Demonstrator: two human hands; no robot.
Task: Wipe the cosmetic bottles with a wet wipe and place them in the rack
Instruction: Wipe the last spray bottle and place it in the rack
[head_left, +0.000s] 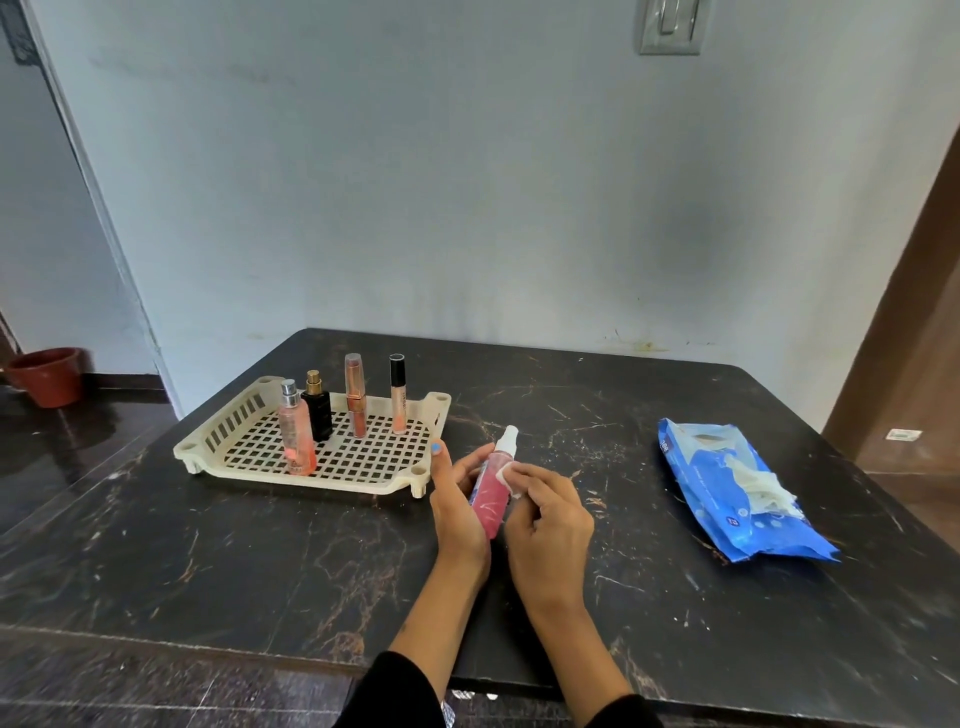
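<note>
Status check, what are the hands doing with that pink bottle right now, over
Left hand holds pink spray bottle. Right hand presses wet wipe against it. Four bottles upright in rack. Path to rack unobstructed.

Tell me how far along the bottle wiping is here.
Done: four cosmetic bottles stand upright in the cream plastic rack. In hand: left hand holds the pink spray bottle; right hand presses a white wet wipe on it. Left: racking it.

Home room, marble-look table, light switch, flowerpot
</note>
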